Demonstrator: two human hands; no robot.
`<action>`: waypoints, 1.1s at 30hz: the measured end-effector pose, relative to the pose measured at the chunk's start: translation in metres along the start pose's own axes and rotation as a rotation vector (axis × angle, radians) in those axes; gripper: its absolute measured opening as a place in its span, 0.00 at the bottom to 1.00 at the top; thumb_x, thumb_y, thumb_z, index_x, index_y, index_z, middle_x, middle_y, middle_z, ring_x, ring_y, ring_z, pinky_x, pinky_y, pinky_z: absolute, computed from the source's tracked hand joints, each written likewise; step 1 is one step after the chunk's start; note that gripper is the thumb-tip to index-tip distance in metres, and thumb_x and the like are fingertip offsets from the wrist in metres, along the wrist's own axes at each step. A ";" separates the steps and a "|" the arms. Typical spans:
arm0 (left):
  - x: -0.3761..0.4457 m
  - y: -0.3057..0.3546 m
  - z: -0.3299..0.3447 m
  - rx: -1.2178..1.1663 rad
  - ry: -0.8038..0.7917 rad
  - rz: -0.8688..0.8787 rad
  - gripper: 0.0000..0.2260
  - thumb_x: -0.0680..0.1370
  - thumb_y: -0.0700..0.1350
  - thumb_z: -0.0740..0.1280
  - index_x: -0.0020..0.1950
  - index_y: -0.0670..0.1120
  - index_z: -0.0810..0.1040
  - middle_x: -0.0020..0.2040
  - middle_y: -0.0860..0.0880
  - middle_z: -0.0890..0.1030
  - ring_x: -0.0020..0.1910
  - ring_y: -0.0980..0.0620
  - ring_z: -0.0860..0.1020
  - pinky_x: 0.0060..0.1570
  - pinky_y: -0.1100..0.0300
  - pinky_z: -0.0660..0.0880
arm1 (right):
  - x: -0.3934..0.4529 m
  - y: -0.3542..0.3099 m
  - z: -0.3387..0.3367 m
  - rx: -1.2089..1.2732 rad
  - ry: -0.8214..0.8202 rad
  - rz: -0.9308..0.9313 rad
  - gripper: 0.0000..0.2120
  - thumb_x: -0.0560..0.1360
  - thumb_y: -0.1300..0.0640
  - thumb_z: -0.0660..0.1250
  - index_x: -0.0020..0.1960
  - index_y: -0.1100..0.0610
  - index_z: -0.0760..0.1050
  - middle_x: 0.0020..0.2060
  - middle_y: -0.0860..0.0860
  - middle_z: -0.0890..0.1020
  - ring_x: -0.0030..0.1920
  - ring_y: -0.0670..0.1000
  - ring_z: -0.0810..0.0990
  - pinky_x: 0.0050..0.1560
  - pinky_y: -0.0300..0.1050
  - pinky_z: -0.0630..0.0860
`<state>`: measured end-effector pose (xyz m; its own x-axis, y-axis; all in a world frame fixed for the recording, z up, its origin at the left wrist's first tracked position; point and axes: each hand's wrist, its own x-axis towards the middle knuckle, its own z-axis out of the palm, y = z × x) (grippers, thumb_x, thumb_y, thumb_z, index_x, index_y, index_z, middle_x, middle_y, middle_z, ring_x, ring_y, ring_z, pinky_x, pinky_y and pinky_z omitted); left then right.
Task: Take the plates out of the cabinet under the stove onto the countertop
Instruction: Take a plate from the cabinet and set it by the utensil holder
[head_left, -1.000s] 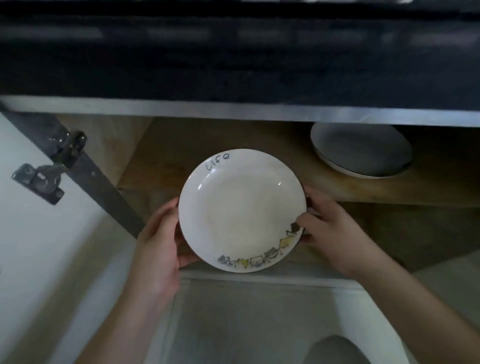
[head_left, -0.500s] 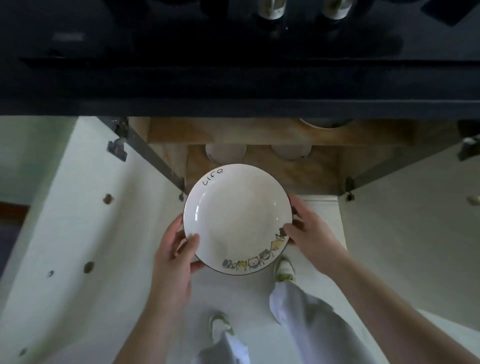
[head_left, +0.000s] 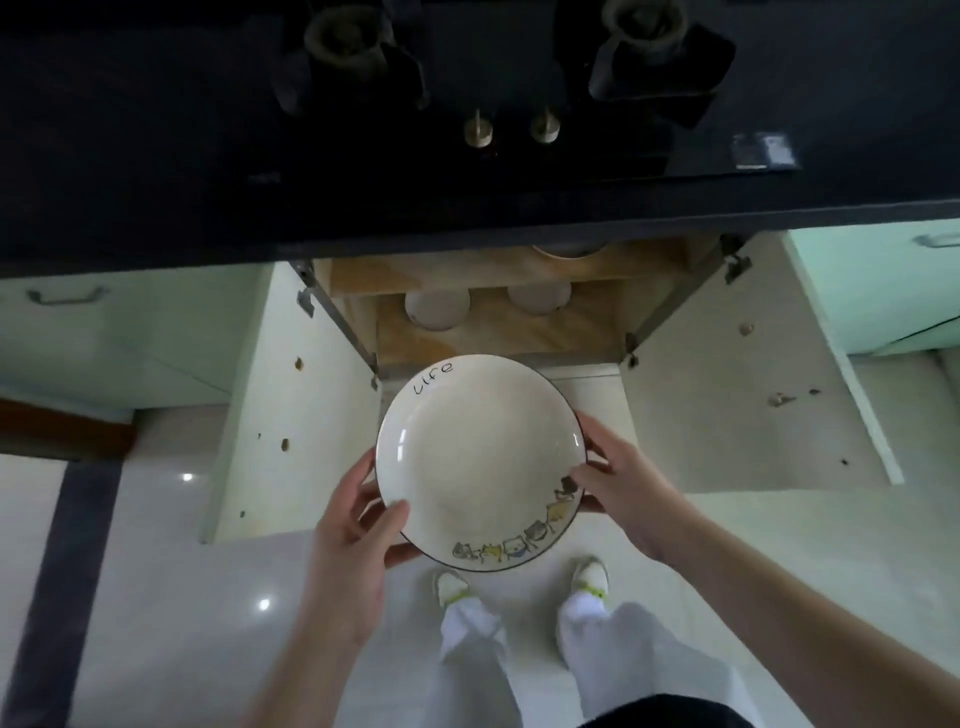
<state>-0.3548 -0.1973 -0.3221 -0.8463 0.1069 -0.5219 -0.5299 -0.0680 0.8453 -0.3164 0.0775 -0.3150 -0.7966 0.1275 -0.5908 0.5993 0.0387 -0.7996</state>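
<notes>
A white plate (head_left: 480, 457) with "Life" lettering and a row of small cartoon figures on its rim is held level in the air in front of the open cabinet (head_left: 493, 332). My left hand (head_left: 358, 525) grips its left rim, thumb on top. My right hand (head_left: 618, 483) grips its right rim. Inside the cabinet, two white dishes (head_left: 437, 310) (head_left: 539, 296) stand on the lower wooden shelf, and the edge of another dish (head_left: 569, 250) shows on the upper shelf. The black countertop (head_left: 156, 156) with the stove lies above.
Both cabinet doors (head_left: 291, 405) (head_left: 727, 395) stand wide open to either side. The stove has two burners (head_left: 343, 36) (head_left: 644, 26) and two brass knobs (head_left: 478, 132). My feet in white shoes (head_left: 589, 574) stand on the glossy tiled floor below the plate.
I have risen from crouching at the cabinet, lifting the plate out and up with both hands. The view now looks down over the stove top, doors and floor.
</notes>
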 end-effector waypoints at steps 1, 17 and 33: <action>-0.013 0.004 0.003 0.012 0.006 0.018 0.25 0.78 0.31 0.65 0.64 0.60 0.78 0.54 0.49 0.82 0.51 0.52 0.82 0.39 0.52 0.81 | -0.010 -0.003 0.000 0.017 0.016 -0.004 0.30 0.72 0.67 0.59 0.60 0.34 0.75 0.50 0.43 0.83 0.48 0.49 0.84 0.48 0.53 0.83; -0.173 0.039 0.088 -0.002 0.079 0.164 0.25 0.68 0.42 0.67 0.63 0.60 0.79 0.54 0.47 0.84 0.52 0.52 0.82 0.40 0.51 0.81 | -0.167 -0.056 -0.093 0.099 -0.018 -0.231 0.21 0.76 0.64 0.65 0.57 0.38 0.73 0.40 0.43 0.83 0.42 0.42 0.83 0.35 0.39 0.81; -0.278 0.069 -0.001 -0.044 0.276 0.274 0.25 0.74 0.34 0.63 0.63 0.58 0.80 0.53 0.45 0.83 0.49 0.51 0.83 0.41 0.50 0.82 | -0.223 -0.086 0.011 -0.006 -0.227 -0.283 0.17 0.79 0.60 0.64 0.62 0.42 0.75 0.47 0.46 0.85 0.50 0.51 0.83 0.42 0.48 0.83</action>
<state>-0.1559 -0.2330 -0.1186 -0.9364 -0.1917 -0.2939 -0.2793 -0.1000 0.9550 -0.1912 0.0346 -0.1159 -0.9278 -0.1128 -0.3557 0.3526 0.0473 -0.9346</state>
